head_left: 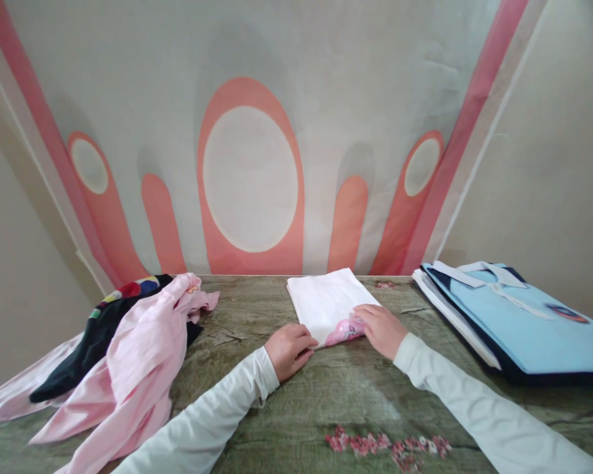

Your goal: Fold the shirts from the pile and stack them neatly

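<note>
At the far left, a heap of loose clothes lies on the wood-patterned table (257, 421). In it there is a black garment (84, 349) with coloured patches near its far end, and a pink garment (138, 375) lies crumpled partly over it. Next comes the left hand (289, 350), whose fingers are bent and close together, touching the near left corner of the white folded cloth (326, 296). This cloth lies flat on the table, between the heap and the stack on the right side, and it shows a pink print (344, 331) along its near edge. The right hand (383, 330) rests at the right side of the cloth, with the fingers curved over the end of the print. I cannot tell whether either hand pinches the fabric, since the thumbs are not clearly visible. Farther right, a light blue garment (528, 322) with white straps (508, 275) lies folded on top of a stack.
</note>
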Tool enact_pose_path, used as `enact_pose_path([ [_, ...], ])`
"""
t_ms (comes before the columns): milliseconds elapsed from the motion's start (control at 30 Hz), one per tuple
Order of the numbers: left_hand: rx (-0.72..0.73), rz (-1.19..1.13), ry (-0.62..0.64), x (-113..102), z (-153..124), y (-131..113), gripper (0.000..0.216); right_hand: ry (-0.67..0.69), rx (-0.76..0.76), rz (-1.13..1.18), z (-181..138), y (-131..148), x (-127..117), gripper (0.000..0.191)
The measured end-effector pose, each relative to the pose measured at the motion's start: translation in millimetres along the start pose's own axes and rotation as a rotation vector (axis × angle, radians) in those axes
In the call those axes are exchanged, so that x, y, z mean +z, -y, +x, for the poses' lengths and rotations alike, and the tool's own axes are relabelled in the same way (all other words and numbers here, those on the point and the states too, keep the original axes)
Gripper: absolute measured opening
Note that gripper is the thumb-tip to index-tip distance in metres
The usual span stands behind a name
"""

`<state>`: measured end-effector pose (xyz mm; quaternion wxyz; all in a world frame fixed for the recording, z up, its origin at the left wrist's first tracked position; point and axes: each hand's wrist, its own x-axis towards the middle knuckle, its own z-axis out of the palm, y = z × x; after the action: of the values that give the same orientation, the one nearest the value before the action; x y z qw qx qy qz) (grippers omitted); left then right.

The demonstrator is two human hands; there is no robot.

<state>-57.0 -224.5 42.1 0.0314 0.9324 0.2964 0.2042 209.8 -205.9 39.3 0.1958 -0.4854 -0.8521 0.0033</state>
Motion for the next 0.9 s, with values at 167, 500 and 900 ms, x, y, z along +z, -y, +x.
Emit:
enact_pose_path([
  [167, 0.102, 0.018, 0.010, 6, 2, -23, 0.021, -0.006, -0.221, 0.155, -9, 54, 12, 0.033],
  [500, -0.347, 0.141, -0.207, 2, -1, 28, 0.017, 0.064, -0.136, 0.152, -14, 71, -7, 0.017],
  [900, -0.457, 0.236, -0.204, 12, -7, 63, 0.026, 0.075, 0.022, -0.022, 17, 86, 21, 0.014],
])
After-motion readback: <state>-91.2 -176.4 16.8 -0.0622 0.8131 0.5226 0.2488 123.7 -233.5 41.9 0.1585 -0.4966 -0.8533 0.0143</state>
